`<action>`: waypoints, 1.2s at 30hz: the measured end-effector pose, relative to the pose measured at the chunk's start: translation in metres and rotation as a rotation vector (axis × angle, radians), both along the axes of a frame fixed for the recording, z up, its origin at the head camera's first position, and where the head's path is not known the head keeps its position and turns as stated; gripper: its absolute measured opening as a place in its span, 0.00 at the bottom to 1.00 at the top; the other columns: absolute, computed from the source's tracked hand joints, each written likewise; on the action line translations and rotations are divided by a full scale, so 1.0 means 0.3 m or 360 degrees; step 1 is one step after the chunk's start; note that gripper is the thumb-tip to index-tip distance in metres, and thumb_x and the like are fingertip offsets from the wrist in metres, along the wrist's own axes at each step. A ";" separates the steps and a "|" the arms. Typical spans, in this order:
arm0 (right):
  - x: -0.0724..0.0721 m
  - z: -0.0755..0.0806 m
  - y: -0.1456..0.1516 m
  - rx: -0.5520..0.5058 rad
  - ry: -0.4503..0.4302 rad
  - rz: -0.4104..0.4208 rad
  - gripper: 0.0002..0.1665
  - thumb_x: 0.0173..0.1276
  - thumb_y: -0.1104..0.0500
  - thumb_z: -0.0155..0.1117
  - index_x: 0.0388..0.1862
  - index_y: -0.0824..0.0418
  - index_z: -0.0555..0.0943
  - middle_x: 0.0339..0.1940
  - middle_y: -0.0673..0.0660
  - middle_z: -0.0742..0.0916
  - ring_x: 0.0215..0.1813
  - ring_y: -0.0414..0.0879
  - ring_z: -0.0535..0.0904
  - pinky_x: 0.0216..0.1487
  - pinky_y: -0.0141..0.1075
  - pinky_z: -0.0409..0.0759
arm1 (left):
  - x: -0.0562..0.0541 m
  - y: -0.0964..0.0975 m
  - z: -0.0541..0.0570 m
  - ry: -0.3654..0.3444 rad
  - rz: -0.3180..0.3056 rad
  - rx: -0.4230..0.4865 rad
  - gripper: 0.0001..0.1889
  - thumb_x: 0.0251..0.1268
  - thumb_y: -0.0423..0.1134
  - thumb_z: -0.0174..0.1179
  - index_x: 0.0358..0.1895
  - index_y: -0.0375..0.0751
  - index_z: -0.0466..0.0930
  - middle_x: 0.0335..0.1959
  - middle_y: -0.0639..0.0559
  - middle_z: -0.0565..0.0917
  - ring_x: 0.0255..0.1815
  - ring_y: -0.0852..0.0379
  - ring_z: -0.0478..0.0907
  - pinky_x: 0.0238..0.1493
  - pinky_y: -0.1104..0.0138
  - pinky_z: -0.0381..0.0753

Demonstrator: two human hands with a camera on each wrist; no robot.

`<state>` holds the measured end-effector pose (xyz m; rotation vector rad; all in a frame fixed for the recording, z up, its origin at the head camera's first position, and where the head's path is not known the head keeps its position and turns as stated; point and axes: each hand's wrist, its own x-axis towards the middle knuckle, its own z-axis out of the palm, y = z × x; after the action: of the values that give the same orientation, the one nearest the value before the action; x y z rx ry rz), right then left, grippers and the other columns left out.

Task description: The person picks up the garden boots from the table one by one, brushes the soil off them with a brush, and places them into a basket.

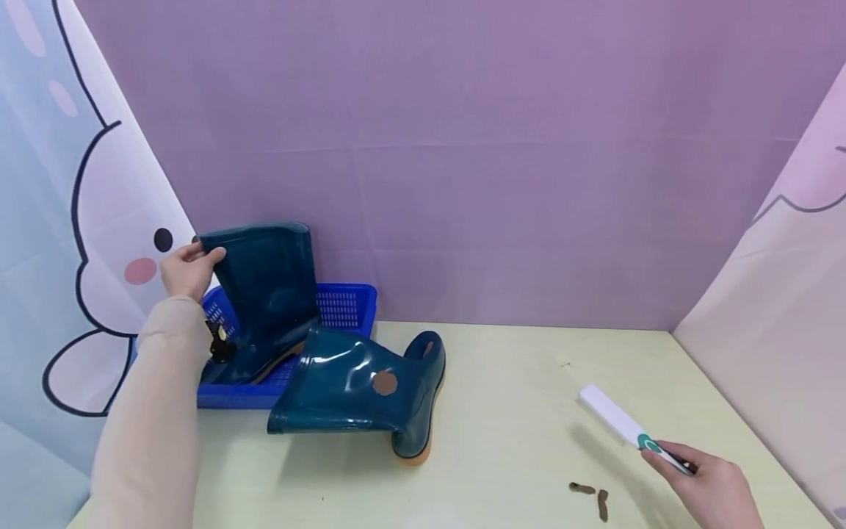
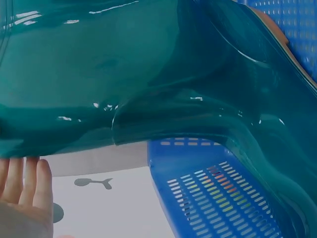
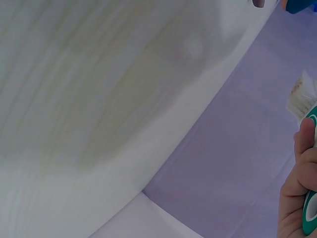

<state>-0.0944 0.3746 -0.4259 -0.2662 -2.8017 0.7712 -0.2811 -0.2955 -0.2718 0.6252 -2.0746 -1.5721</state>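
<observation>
A dark teal rain boot [image 1: 267, 275] stands in a blue plastic basket [image 1: 344, 305] at the left. My left hand [image 1: 188, 270] pinches the top edge of its shaft, the thumb on the near side; in the left wrist view the fingers [image 2: 29, 186] lie along the shaft's edge. A second teal rain boot [image 1: 350, 378] lies on its side, its shaft overlapping the basket's front rim, with a round brown patch on it. At the right, my right hand [image 1: 717, 485] grips a white-and-green scrub brush [image 1: 615, 415] above the table, its pale bristles [image 3: 299, 99] showing in the right wrist view.
Two small brown pieces [image 1: 581, 488] lie on the pale table [image 1: 502, 411] near the right hand. Behind the table hangs a purple cloth [image 1: 463, 162], with a printed cartoon curtain [image 1: 125, 220] at the left and a pale pink curtain [image 1: 780, 323] at the right.
</observation>
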 end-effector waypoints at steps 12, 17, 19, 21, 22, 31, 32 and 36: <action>-0.020 -0.007 -0.001 0.0001 0.0006 0.0028 0.28 0.58 0.39 0.62 0.46 0.59 0.84 0.34 0.61 0.87 0.25 0.35 0.68 0.25 0.29 0.63 | 0.008 -0.026 0.021 0.0432 -0.0271 0.0257 0.18 0.59 0.37 0.60 0.54 0.43 0.75 0.31 0.68 0.78 0.32 0.73 0.76 0.37 0.79 0.78; -0.015 -0.007 -0.009 0.0000 0.0007 0.0010 0.28 0.59 0.40 0.62 0.46 0.60 0.83 0.27 0.54 0.84 0.23 0.35 0.64 0.24 0.28 0.60 | 0.011 -0.006 0.052 0.0564 -0.0422 0.0125 0.17 0.59 0.37 0.60 0.51 0.36 0.74 0.30 0.69 0.81 0.33 0.73 0.78 0.34 0.82 0.77; -0.014 -0.008 -0.012 -0.0022 -0.0002 0.0007 0.28 0.59 0.40 0.62 0.47 0.61 0.83 0.24 0.52 0.83 0.21 0.36 0.63 0.24 0.29 0.59 | 0.017 0.006 0.062 0.0497 -0.0451 -0.0151 0.22 0.61 0.41 0.59 0.56 0.35 0.72 0.34 0.70 0.81 0.35 0.76 0.77 0.37 0.83 0.76; -0.017 -0.008 -0.015 -0.0039 -0.0014 -0.0004 0.29 0.59 0.40 0.62 0.47 0.62 0.83 0.24 0.52 0.83 0.20 0.37 0.63 0.23 0.29 0.58 | 0.026 0.023 0.069 0.0403 -0.0456 -0.0449 0.23 0.63 0.45 0.57 0.59 0.37 0.71 0.41 0.67 0.81 0.39 0.76 0.76 0.41 0.81 0.75; -0.018 -0.009 -0.015 -0.0046 -0.0021 -0.0003 0.29 0.59 0.40 0.61 0.47 0.63 0.82 0.24 0.53 0.83 0.20 0.37 0.63 0.23 0.29 0.58 | 0.032 0.033 0.070 0.0363 -0.0471 -0.0591 0.24 0.63 0.47 0.55 0.59 0.39 0.71 0.45 0.63 0.81 0.42 0.73 0.76 0.44 0.78 0.75; -0.020 -0.028 -0.018 -0.0051 -0.0089 -0.0022 0.31 0.59 0.39 0.61 0.48 0.63 0.82 0.16 0.49 0.75 0.20 0.38 0.62 0.24 0.29 0.58 | 0.097 0.114 0.028 0.0156 -0.0823 -0.1197 0.20 0.67 0.43 0.52 0.57 0.37 0.72 0.52 0.34 0.77 0.51 0.36 0.75 0.50 0.47 0.73; -0.022 -0.029 -0.021 -0.0045 -0.0096 -0.0020 0.31 0.59 0.39 0.61 0.48 0.62 0.82 0.16 0.48 0.75 0.21 0.37 0.62 0.24 0.29 0.58 | 0.108 0.119 0.020 0.0131 -0.0847 -0.1238 0.19 0.67 0.43 0.52 0.57 0.37 0.72 0.52 0.34 0.77 0.51 0.36 0.75 0.50 0.46 0.74; -0.032 -0.031 -0.026 -0.0047 -0.0113 0.0019 0.32 0.59 0.38 0.60 0.49 0.62 0.81 0.20 0.51 0.79 0.22 0.38 0.64 0.25 0.29 0.59 | 0.153 0.140 0.001 0.0070 -0.0948 -0.1342 0.19 0.67 0.42 0.52 0.57 0.37 0.73 0.53 0.36 0.76 0.51 0.37 0.74 0.52 0.46 0.73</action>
<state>-0.1040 0.3668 -0.4352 -0.2877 -2.8623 0.8224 -0.2352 -0.2535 -0.2714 -0.3516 -2.7253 -0.7586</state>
